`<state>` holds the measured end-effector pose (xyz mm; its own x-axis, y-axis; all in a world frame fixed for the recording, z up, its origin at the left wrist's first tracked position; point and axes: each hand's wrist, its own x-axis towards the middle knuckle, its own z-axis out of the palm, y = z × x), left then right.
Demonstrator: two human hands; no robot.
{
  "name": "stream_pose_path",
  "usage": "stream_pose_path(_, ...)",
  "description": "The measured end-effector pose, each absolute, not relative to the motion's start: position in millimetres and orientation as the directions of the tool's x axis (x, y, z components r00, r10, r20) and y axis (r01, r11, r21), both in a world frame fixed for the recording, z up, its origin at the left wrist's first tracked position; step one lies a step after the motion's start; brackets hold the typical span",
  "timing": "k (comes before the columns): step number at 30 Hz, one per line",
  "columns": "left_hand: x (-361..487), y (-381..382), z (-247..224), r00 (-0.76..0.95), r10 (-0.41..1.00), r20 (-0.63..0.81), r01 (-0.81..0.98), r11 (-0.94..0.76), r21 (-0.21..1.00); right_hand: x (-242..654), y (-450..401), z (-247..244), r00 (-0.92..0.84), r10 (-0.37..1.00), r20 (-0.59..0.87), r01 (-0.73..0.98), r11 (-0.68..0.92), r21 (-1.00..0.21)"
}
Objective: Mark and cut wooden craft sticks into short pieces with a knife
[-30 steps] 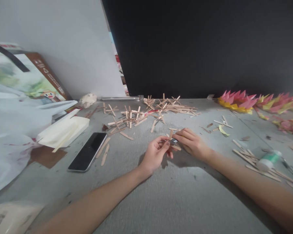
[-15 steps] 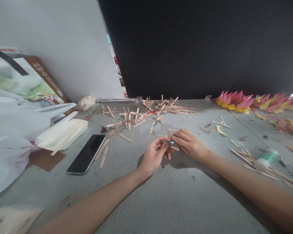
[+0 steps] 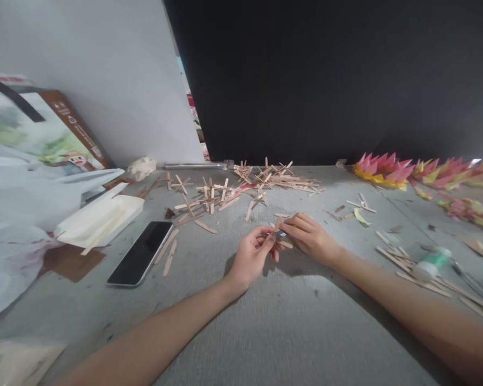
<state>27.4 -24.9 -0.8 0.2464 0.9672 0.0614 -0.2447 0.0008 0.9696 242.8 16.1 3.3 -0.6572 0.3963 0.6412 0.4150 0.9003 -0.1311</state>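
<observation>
My left hand is closed, pinching flat wooden craft sticks between thumb and fingers. One stick pokes up and another juts out to the right, so they seem to cross. Against them from the right comes my right hand, its fingers closed round a small dark, shiny tool. Only the tool's metallic end shows; the fingers cover the rest, and its kind is unclear. Just beyond the hands lies a loose stick. Farther back is a heap of craft sticks, several joined into crosses.
A phone, a white tray and a plastic bag lie left. At right are a white-and-green bottle, loose sticks and pink-and-yellow folded paper pieces. A black panel stands behind the table.
The view has shifted very slightly, moving the table things a little left in the picture. Both hands keep almost the same pose, with the sticks and the tool still between them.
</observation>
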Motion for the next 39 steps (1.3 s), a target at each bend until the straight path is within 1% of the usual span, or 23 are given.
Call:
stream_pose_path(10,28.8,-25.6,-3.5,0.273,0.96,0.059,-0.249,0.011,0.968,241.5,15.7,1.8,-0.638,0.406,0.655,0.414,0.897,-0.153)
stream_pose_path(17,29.3,-26.4,-2.3,0.279,0.959,0.054,-0.251,0.019,0.968,241.7,16.5,1.6,-0.632,0.407,0.66,0.429,0.892,-0.139)
stream_pose_path(23,29.4,-25.9,-2.3,0.292,0.954,0.062,-0.27,0.02,0.963,244.2,14.2,1.7,-0.619,0.386,0.684,0.394,0.906,-0.155)
stream_pose_path(29,29.6,-26.0,0.7,0.26,0.964,0.057,-0.272,0.016,0.962,245.1,13.8,1.8,-0.63,0.405,0.663,0.411,0.898,-0.158)
stream_pose_path(39,30.8,-29.1,-0.1,0.277,0.96,0.049,-0.255,0.024,0.967,243.5,13.8,1.5,-0.631,0.415,0.655,0.419,0.893,-0.163)
